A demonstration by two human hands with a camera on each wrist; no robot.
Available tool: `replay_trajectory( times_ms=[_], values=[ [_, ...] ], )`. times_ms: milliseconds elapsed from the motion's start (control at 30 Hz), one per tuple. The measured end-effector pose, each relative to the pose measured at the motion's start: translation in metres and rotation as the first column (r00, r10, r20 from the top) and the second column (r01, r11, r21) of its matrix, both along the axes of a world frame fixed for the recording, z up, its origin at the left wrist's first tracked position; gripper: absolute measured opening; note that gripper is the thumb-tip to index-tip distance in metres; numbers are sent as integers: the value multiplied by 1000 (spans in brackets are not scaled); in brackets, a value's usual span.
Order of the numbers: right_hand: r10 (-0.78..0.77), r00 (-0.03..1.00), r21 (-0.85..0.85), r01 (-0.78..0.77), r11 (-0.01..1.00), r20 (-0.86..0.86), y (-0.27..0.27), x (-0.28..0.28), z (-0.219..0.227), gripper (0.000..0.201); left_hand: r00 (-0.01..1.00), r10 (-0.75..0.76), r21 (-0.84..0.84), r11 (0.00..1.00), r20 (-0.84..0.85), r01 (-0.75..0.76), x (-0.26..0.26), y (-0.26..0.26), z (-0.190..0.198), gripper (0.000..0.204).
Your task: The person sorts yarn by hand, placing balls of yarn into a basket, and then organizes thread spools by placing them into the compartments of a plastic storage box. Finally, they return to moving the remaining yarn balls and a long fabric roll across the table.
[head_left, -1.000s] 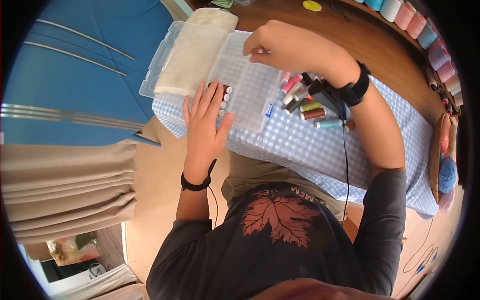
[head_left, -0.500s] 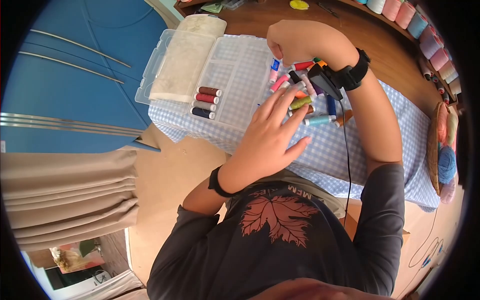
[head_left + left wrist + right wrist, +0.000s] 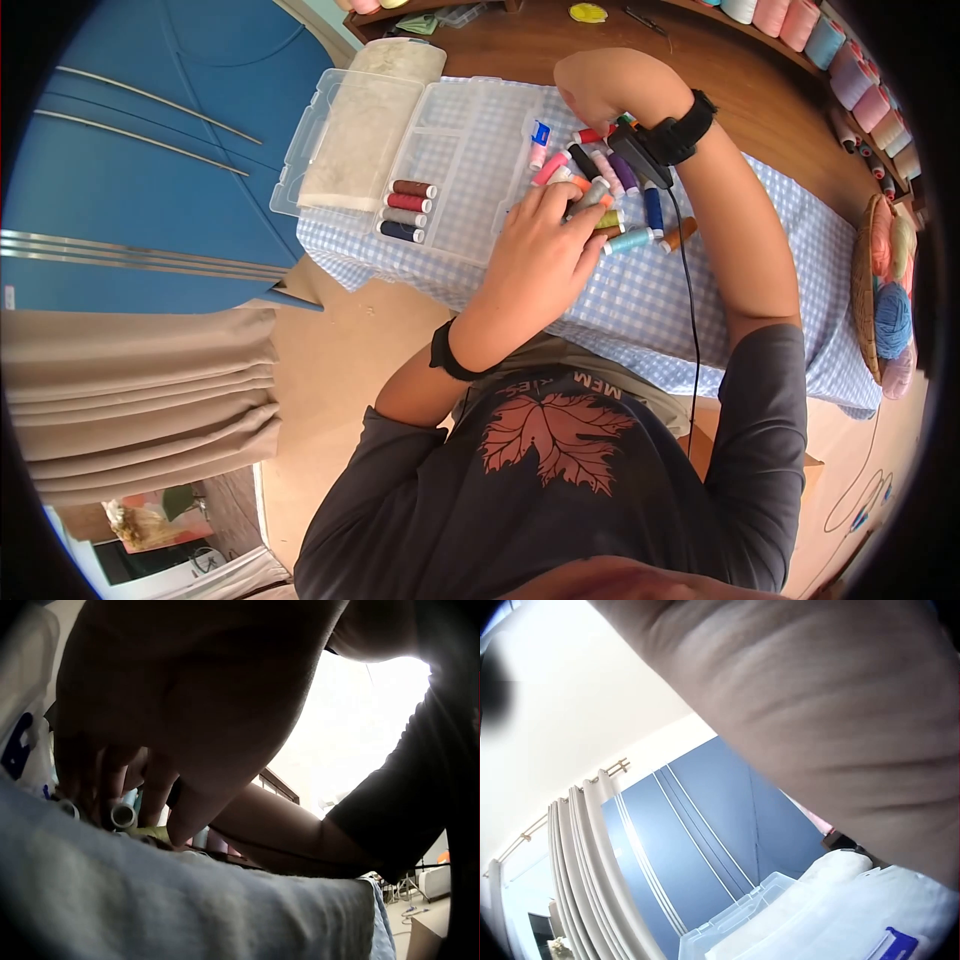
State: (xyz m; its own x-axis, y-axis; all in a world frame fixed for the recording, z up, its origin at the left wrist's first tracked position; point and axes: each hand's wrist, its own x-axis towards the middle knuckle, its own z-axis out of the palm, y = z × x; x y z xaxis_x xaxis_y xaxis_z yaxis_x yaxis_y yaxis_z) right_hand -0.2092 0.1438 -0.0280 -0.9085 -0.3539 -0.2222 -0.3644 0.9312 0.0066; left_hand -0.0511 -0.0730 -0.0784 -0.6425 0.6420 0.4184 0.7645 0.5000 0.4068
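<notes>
My left hand point(image 3: 535, 265) is over the near side of a heap of thread spools, its bent fingers spread and reaching down. A grey spool point(image 3: 592, 195) shows between those fingers, and an olive spool point(image 3: 609, 218) lies beside them. In the left wrist view, the thumb point(image 3: 184, 821) stands apart from the other fingers, with a spool's round end point(image 3: 122, 816) between two of them. Bent sharply at the wrist, my right hand point(image 3: 612, 85) is above the far side of the heap near a red spool point(image 3: 590, 134); its fingertips are hidden.
A clear plastic case point(image 3: 465, 185) lies unfolded on the checked cloth point(image 3: 720, 290). Brown, red, grey and navy spools point(image 3: 404, 210) line its near left compartment. A rolled cream fabric point(image 3: 365, 130) covers its lid. A basket of yarn point(image 3: 866, 290) sits right; a cable point(image 3: 690, 300) hangs from the right wrist.
My left hand has left the row of spools in the case, moved right and lowered its fingers into the heap. My right hand has moved from over the case to the heap's far side.
</notes>
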Motion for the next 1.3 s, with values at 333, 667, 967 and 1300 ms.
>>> replay_trajectory(
  times_ms=[333,667,967,1300],
  values=[
    [-17,997,10,17,1000,75,2,-12,-14,31,997,70,138,988,16,-71,-19,-51,50,28],
    [-67,997,-176,59,983,-42,-4,29,50,32,971,174,-181,973,163,-144,-86,-152,57,37],
    [104,967,-436,-198,878,-230,-44,31,43,27,995,88,-205,976,41,-78,-68,-140,26,68],
    [223,892,-610,-434,663,-393,-58,32,44,25,975,161,-146,972,-151,-183,-60,-133,2,57]
  ],
)
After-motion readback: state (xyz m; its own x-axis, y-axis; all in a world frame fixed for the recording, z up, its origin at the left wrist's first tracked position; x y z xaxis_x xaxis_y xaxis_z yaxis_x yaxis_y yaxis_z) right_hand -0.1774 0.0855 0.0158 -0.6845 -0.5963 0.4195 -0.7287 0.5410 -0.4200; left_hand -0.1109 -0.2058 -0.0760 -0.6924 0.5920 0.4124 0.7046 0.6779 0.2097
